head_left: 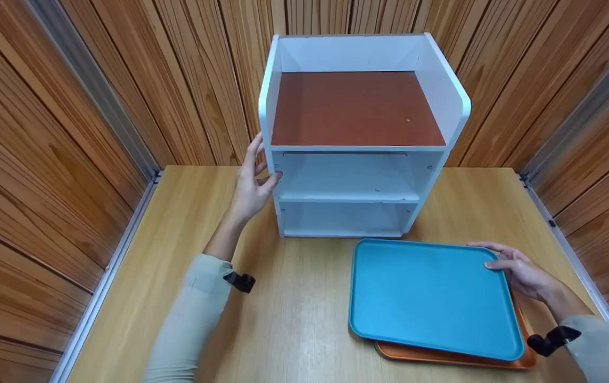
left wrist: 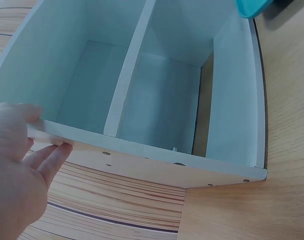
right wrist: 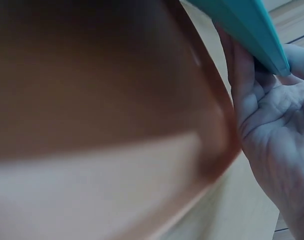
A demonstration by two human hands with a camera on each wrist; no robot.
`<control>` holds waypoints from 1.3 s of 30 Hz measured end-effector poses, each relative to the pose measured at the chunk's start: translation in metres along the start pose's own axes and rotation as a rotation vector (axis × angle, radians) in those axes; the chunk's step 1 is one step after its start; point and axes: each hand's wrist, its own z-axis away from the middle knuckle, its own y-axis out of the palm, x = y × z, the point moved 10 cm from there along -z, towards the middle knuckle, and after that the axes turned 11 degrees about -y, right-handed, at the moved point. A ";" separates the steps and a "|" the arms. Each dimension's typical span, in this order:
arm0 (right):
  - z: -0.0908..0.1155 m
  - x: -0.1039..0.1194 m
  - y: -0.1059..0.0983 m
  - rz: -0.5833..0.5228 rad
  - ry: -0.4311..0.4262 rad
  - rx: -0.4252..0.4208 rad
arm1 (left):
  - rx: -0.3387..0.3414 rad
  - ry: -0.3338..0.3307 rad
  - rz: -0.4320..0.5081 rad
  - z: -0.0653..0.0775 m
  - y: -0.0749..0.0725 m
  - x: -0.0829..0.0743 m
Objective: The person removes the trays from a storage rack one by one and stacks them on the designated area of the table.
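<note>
A small white shelf unit with a brown top panel and two lower compartments stands upright at the back of the table. My left hand grips its left side panel. In the left wrist view the thumb lies on the inner side and the fingers on the outer side. At front right my right hand holds a blue tray by its upper right edge, thumb on top and fingers beneath. Under the blue tray is an orange-brown tray, mostly covered; the right wrist view shows its raised rim.
The wooden table is bounded by wood-panelled walls at the left, back and right. Metal rails run along the table's sides. The blue tray's far edge lies close in front of the shelf unit's base.
</note>
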 end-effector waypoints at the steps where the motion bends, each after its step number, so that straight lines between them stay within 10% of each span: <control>1: 0.001 0.000 -0.001 -0.003 0.004 0.005 | 0.000 0.004 0.001 0.000 0.000 0.000; 18: 0.018 -0.003 -0.013 -0.056 0.076 0.029 | 0.001 0.010 0.001 0.000 0.000 0.000; 33: 0.022 -0.002 -0.033 0.464 0.228 -0.128 | -0.001 -0.012 -0.003 0.000 -0.001 0.001; 39: 0.022 0.005 -0.032 0.475 0.213 -0.108 | 0.001 -0.010 0.001 -0.001 0.000 0.001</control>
